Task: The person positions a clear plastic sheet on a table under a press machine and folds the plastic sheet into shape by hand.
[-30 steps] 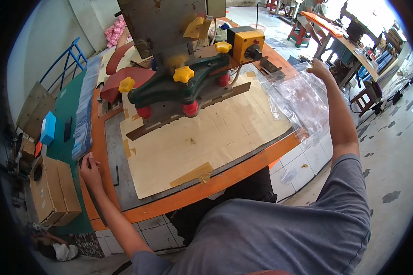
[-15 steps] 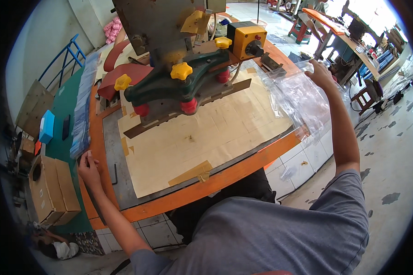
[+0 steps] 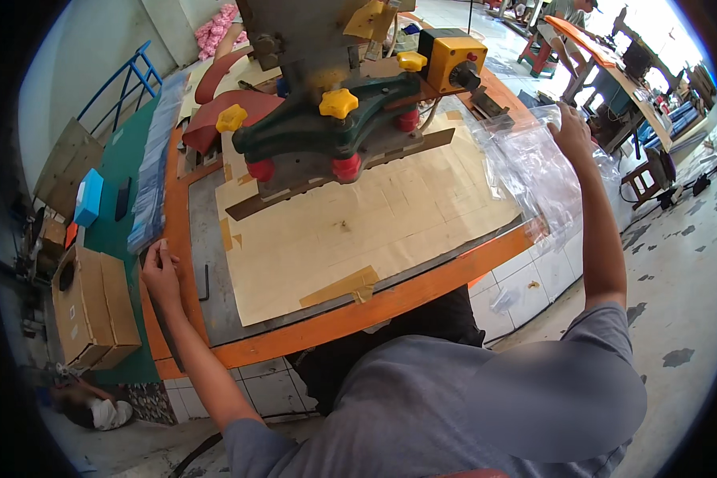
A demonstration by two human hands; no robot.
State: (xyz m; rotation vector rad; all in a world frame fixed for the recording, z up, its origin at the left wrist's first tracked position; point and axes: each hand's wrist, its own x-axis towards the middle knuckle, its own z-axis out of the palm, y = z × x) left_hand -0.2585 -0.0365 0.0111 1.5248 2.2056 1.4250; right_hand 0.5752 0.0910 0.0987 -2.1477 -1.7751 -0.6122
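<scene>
At the near end of a long stack of bluish translucent plastic sheets (image 3: 150, 187), my left hand (image 3: 161, 275) has its fingers drawn together. Whatever lies between those fingertips is too small to make out. My right arm reaches far to the right, where my right hand (image 3: 572, 135) grips the far edge of a loose pile of clear plastic sheets (image 3: 534, 171). Between my hands a tan board (image 3: 382, 223) patched with brown tape lies on a grey metal plate. Over it hangs a dark green press head (image 3: 299, 135) with yellow star knobs and a long metal bar.
An orange table edge (image 3: 406, 309) runs in front of me. A black hex key (image 3: 205, 283) lies on the plate. Left are a green surface (image 3: 107, 231), a blue box (image 3: 88, 197) and a cardboard box (image 3: 95, 307). A yellow control box (image 3: 452, 64) sits beside the press.
The view has shifted a little, so the table sits further right and higher. My right hand's fingers are bent more over the clear plastic; my left hand stays by the stack's end.
</scene>
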